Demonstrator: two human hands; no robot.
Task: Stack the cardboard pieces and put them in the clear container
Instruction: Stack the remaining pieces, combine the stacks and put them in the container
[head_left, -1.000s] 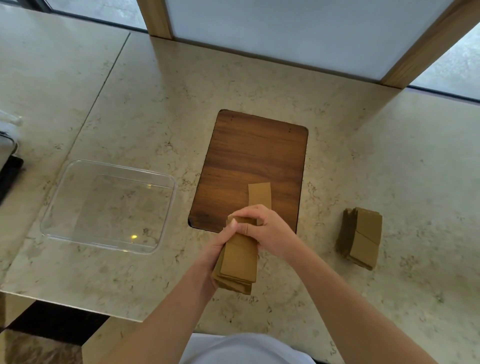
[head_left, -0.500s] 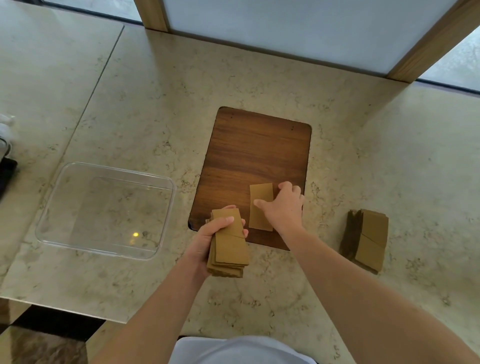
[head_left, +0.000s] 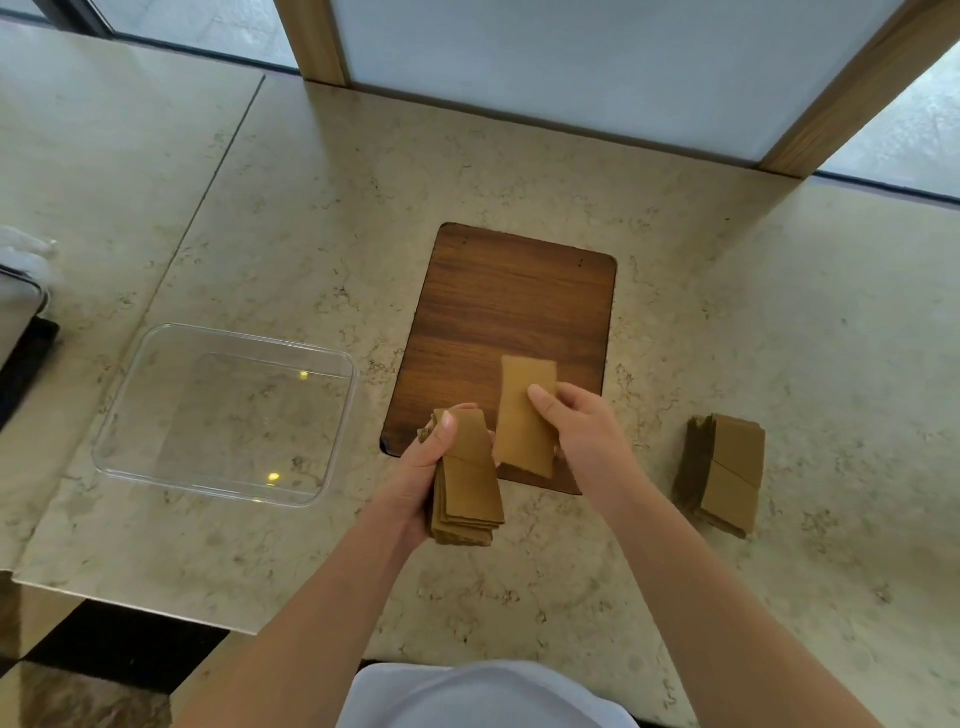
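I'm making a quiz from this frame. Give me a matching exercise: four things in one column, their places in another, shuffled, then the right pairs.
Things:
1. single card
2. held stack
3. loose stack
4. container

Places:
A. on the counter, right of the board
B. gripped in the left hand
C. on the counter, left of the board, with no card inside
D. pinched in the right hand, over the board's near edge

Pairs: 1-D, 2-B, 3-A, 4-C

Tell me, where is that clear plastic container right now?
The clear container sits empty on the stone counter, left of the wooden board and the left hand.
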